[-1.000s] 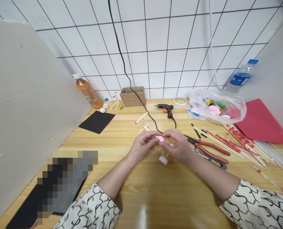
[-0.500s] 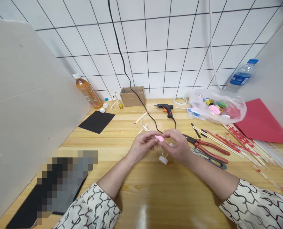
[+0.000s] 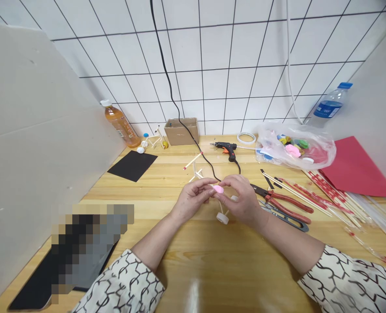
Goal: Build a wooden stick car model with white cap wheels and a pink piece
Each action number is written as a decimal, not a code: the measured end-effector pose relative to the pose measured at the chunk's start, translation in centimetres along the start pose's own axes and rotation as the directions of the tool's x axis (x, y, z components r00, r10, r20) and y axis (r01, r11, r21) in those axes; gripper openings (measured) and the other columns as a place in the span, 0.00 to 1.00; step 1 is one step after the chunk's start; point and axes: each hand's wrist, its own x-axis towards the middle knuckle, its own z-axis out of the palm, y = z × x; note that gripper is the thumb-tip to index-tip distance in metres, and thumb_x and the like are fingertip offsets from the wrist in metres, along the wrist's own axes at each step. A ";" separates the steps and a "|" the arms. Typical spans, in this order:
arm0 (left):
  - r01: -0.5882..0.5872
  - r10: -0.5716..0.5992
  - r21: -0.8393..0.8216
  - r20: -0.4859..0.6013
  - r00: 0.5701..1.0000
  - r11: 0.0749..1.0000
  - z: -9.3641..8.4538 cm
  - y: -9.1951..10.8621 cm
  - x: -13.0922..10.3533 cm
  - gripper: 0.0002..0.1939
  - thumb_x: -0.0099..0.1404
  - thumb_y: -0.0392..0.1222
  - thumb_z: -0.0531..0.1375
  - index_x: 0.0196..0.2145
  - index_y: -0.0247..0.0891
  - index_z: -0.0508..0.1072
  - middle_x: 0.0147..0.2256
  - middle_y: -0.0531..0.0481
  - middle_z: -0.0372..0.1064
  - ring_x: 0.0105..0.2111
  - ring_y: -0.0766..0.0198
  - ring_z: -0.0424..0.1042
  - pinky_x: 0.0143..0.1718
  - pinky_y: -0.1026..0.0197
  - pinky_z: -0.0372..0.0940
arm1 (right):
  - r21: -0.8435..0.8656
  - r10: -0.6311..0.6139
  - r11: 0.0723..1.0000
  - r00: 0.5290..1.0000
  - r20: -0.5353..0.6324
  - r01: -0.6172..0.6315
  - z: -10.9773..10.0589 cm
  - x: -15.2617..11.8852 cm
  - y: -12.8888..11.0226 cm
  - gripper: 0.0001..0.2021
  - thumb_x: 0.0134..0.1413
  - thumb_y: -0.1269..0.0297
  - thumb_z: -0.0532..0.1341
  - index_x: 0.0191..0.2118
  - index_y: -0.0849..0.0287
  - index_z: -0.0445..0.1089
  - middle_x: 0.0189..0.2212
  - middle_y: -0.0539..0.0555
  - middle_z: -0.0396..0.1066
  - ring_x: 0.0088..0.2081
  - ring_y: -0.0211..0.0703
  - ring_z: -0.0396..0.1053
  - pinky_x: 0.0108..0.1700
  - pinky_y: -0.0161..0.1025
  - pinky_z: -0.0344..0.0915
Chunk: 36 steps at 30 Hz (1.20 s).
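Note:
Between my two hands is a small pink disc [image 3: 218,189], pinched at its edges. My left hand [image 3: 193,198] grips it from the left with thumb and fingers. From the right, my right hand [image 3: 243,200] closes on it too. A frame of thin pale sticks [image 3: 196,174] extends behind and below my hands, partly hidden by them. Its red-tipped crossbar [image 3: 193,161] rises at the upper left. Beneath my right hand, a white round cap [image 3: 222,218] sits at the frame's near end; another white cap [image 3: 234,198] shows partly behind the fingers.
A glue gun [image 3: 225,148] lies behind my hands, its cord running close by. Red-handled pliers [image 3: 287,204] and a grey cutter [image 3: 288,218] lie right. Farther back are a cardboard box [image 3: 181,132], a bag of caps [image 3: 323,150] and a stick model [image 3: 153,141].

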 end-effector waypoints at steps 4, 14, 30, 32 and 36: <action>0.000 0.001 0.011 -0.033 0.999 1.000 0.1 -0.1 0.0 0.12 0.55 0.40 0.62 0.37 0.33 0.75 0.25 0.50 0.70 0.22 0.73 0.63 0.26 0.68 0.61 | -0.025 -0.005 1.000 1.000 -0.030 0.004 0.3 0.0 0.0 0.05 0.50 0.63 0.61 0.31 0.57 0.66 0.29 0.53 0.70 0.35 0.45 0.66 0.38 0.43 0.59; -0.010 0.009 -0.014 -0.056 0.998 1.000 0.1 -0.3 0.1 0.10 0.53 0.41 0.64 0.33 0.33 0.77 0.25 0.50 0.71 0.23 0.71 0.63 0.27 0.67 0.62 | -0.098 0.012 0.995 0.998 -0.063 -0.018 0.8 -0.3 -0.2 0.02 0.48 0.67 0.61 0.30 0.58 0.66 0.29 0.52 0.70 0.35 0.44 0.66 0.39 0.43 0.57; 0.006 -0.007 -0.017 -0.047 0.999 1.000 0.1 -0.1 -0.1 0.12 0.54 0.41 0.63 0.35 0.34 0.78 0.27 0.49 0.71 0.24 0.70 0.63 0.29 0.65 0.62 | -0.163 0.031 0.986 0.997 -0.071 -0.042 0.9 -0.1 -0.9 0.02 0.49 0.67 0.59 0.30 0.57 0.65 0.29 0.52 0.69 0.34 0.44 0.65 0.39 0.43 0.56; 0.011 -0.012 -0.020 -0.043 0.999 1.000 0.0 -0.2 -0.1 0.13 0.54 0.42 0.63 0.37 0.34 0.77 0.29 0.47 0.72 0.25 0.69 0.63 0.29 0.65 0.62 | -0.178 0.034 0.983 0.997 -0.063 -0.045 0.8 0.0 -1.0 0.03 0.48 0.66 0.60 0.30 0.58 0.65 0.29 0.53 0.69 0.34 0.45 0.65 0.38 0.43 0.56; -0.006 0.006 -0.026 -0.008 1.000 1.000 -0.1 -0.4 -0.1 0.16 0.55 0.41 0.62 0.41 0.33 0.76 0.26 0.49 0.70 0.24 0.70 0.62 0.30 0.64 0.61 | -0.206 0.015 0.978 0.998 -0.062 -0.028 0.9 0.3 -1.1 0.03 0.47 0.67 0.59 0.30 0.58 0.65 0.29 0.53 0.69 0.35 0.45 0.64 0.38 0.43 0.55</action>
